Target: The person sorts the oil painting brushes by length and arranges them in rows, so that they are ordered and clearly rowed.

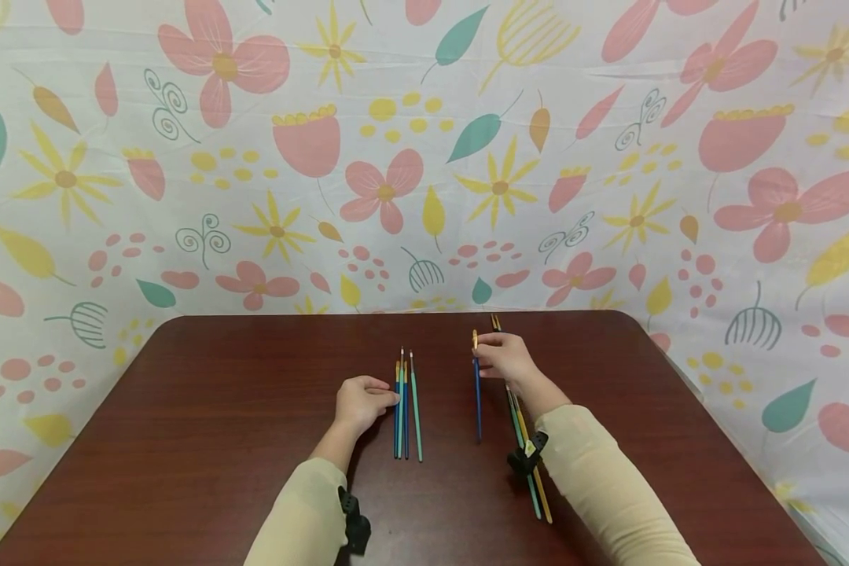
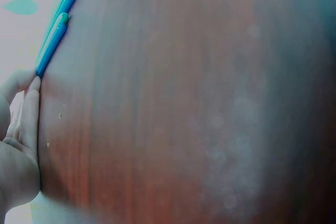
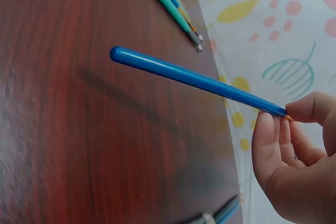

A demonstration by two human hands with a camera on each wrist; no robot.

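Note:
Several thin paintbrushes with blue and teal handles lie side by side near the table's middle, bristles pointing away. My left hand is at their left side, thumb and forefinger pinching the leftmost blue paintbrush. In the right hand, a blue paintbrush is pinched near its metal collar between thumb and fingertips. Its handle hangs toward me above the table, casting a shadow. More paintbrushes, teal and yellow among them, lie under and beside the right wrist, partly hidden by it.
The dark red-brown table ends at a straight back edge with rounded corners. Right behind it hangs a white cloth printed with flowers and leaves. Both forearms reach in from the front in cream sleeves, with black wrist cameras.

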